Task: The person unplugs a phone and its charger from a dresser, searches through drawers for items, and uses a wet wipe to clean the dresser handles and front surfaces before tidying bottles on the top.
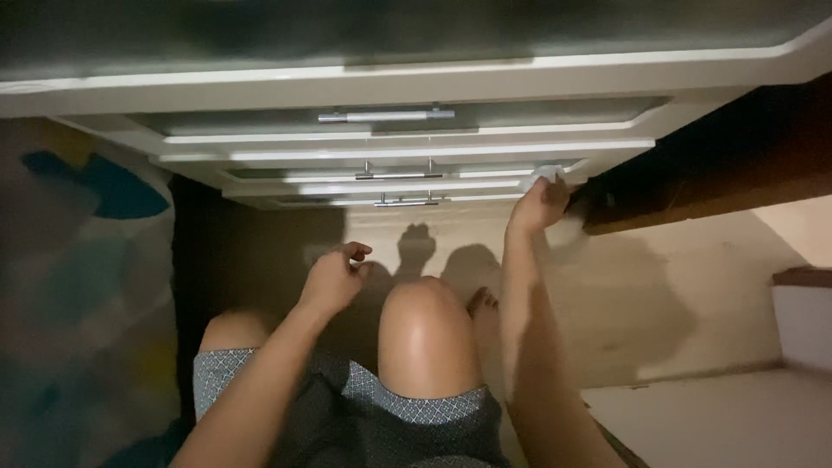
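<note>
I look straight down the front of a white chest of drawers (407,149) with metal bar handles. My right hand (539,206) presses a small white cloth (548,176) against the right end of a lower drawer front. My left hand (334,279) hovers in the air above my left thigh, fingers loosely curled and holding nothing. My raised right knee (425,329) is between the two arms, and I wear grey patterned shorts (364,407).
A dark wooden piece of furniture (719,165) stands right beside the drawers. A colourful patterned rug (78,286) lies at the left, and the floor (659,303) is pale tile. A white box-like object (802,321) stands at the right edge.
</note>
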